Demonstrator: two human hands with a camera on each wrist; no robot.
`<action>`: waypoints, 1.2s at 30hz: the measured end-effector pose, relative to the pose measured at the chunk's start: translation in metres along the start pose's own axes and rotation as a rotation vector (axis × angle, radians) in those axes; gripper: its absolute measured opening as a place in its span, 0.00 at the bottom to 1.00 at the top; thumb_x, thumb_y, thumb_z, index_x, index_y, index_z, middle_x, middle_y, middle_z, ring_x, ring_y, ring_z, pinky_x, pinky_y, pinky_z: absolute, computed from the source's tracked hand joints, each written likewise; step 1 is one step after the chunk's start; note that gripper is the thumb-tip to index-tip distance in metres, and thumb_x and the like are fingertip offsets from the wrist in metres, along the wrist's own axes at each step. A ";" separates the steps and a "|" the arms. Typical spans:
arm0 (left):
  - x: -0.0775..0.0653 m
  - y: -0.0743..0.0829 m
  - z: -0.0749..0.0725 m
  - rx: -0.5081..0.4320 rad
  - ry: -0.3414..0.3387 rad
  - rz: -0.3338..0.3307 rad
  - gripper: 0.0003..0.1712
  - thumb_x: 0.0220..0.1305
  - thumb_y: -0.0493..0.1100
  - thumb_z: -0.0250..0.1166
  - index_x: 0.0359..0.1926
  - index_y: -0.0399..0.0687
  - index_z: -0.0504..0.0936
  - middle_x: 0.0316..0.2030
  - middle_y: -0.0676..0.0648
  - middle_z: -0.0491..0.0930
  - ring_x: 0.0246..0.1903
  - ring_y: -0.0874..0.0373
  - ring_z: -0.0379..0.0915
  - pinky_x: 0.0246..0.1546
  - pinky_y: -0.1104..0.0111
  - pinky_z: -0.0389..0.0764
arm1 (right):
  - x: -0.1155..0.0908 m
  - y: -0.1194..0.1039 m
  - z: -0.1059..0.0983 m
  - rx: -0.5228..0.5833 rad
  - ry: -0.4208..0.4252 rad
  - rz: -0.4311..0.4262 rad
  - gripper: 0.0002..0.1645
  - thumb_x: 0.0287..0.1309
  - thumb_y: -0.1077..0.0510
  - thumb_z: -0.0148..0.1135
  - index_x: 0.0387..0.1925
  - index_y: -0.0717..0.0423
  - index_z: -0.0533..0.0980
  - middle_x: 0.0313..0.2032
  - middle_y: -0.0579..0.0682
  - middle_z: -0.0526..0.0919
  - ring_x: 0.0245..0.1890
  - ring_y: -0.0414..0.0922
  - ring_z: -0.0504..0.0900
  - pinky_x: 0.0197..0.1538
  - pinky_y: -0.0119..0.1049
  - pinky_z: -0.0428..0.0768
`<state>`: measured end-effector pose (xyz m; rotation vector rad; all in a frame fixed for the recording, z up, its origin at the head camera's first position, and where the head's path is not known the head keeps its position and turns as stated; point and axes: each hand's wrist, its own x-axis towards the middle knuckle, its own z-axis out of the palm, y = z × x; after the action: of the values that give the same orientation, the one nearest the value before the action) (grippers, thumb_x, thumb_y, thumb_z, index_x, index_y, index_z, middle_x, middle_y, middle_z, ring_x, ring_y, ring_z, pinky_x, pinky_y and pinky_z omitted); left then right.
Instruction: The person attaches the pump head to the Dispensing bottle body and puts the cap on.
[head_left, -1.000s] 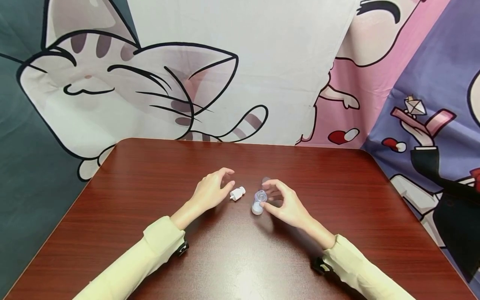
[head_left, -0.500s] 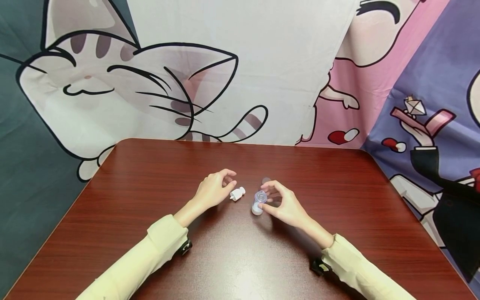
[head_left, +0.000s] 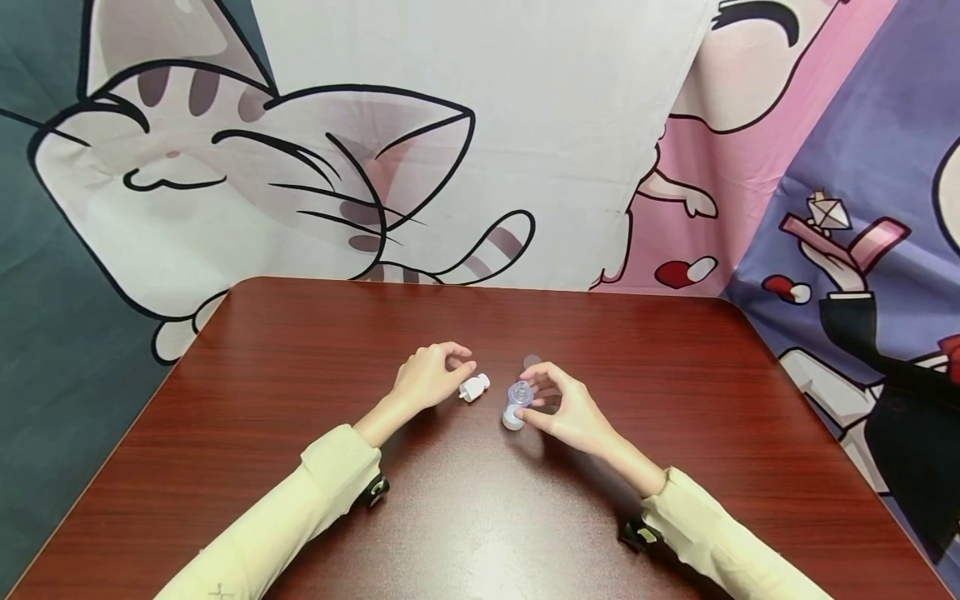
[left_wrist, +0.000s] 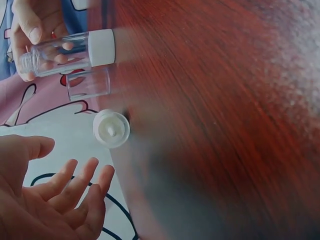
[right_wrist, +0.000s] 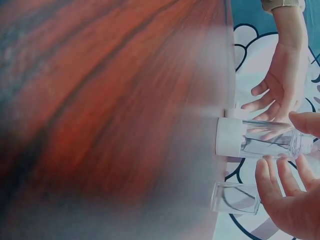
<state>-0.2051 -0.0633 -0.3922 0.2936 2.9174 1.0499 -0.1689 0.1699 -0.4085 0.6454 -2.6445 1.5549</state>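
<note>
A clear bottle (head_left: 517, 398) with a white base stands upright on the table. My right hand (head_left: 573, 417) holds it, thumb on the near side and curled fingers on the far side, close to its threaded neck (left_wrist: 29, 64). To its left a small white pump head (head_left: 474, 387) lies on its side, its round open end (left_wrist: 111, 129) facing the left wrist camera. My left hand (head_left: 429, 379) hovers just left of the pump head with loosely bent fingers and nothing in them. Behind the bottle stands a clear cap (right_wrist: 235, 198).
The brown wooden table (head_left: 360, 325) reaches back to a cloth backdrop (head_left: 570, 150) printed with cartoon figures. Dark wrist-worn devices sit below both cuffs, the left one (head_left: 377, 490) and the right one (head_left: 639, 533).
My left hand has shifted slightly right and nearer to the pump head. The right fingers have closed in a little around the bottle, which stays in place.
</note>
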 end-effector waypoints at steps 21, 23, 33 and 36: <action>0.009 -0.002 0.010 -0.003 -0.030 -0.038 0.17 0.57 0.57 0.67 0.43 0.53 0.86 0.33 0.54 0.86 0.35 0.60 0.81 0.30 0.66 0.79 | 0.001 0.004 0.002 -0.031 -0.009 -0.014 0.26 0.42 0.66 0.75 0.46 0.54 0.75 0.42 0.51 0.83 0.38 0.42 0.83 0.42 0.31 0.84; 0.011 -0.002 0.011 -0.009 -0.039 -0.032 0.17 0.56 0.56 0.68 0.42 0.52 0.87 0.32 0.53 0.86 0.34 0.60 0.81 0.30 0.67 0.78 | 0.001 0.004 0.002 -0.030 -0.009 -0.017 0.26 0.43 0.65 0.75 0.46 0.55 0.75 0.42 0.51 0.83 0.38 0.42 0.83 0.42 0.31 0.85; 0.017 -0.003 0.012 -0.032 -0.086 -0.024 0.17 0.54 0.54 0.70 0.41 0.50 0.87 0.31 0.51 0.86 0.30 0.61 0.79 0.28 0.71 0.76 | 0.002 0.006 0.003 -0.029 -0.013 -0.025 0.26 0.44 0.65 0.75 0.46 0.54 0.74 0.41 0.52 0.83 0.37 0.42 0.83 0.42 0.34 0.85; 0.019 -0.003 0.011 -0.041 -0.102 -0.026 0.17 0.53 0.53 0.70 0.40 0.49 0.88 0.31 0.50 0.86 0.30 0.61 0.79 0.28 0.70 0.77 | 0.002 0.007 0.003 -0.030 -0.013 -0.029 0.26 0.44 0.65 0.75 0.46 0.55 0.74 0.41 0.52 0.83 0.37 0.42 0.83 0.41 0.33 0.85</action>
<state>-0.2228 -0.0551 -0.4018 0.2979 2.7981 1.0571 -0.1720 0.1696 -0.4154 0.6915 -2.6501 1.5066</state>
